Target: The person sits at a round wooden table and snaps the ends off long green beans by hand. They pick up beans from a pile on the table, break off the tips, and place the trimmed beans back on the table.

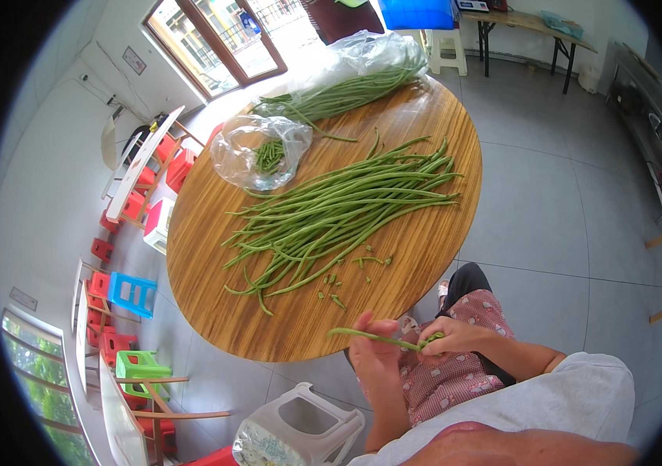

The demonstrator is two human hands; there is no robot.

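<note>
My right hand [446,338] is closed around several short green bean pieces [433,339] and one end of a long green bean [377,336]. That bean runs across my left hand [373,343], whose fingers are partly spread; whether they grip it is unclear. Both hands are at the near edge of a round wooden table [296,343], above a red checked apron. A broad pile of long green beans [337,215] lies on the table, with small bean scraps [331,281] beside it. Behind the pile, an open clear plastic bag [232,157] holds cut bean pieces [270,156].
More long beans [354,93] lie partly under clear plastic [366,52] at the table's far side. A grey plastic stool [342,419] stands below left. Red, blue and green stools line the left side. A metal rack [640,110] is at the right.
</note>
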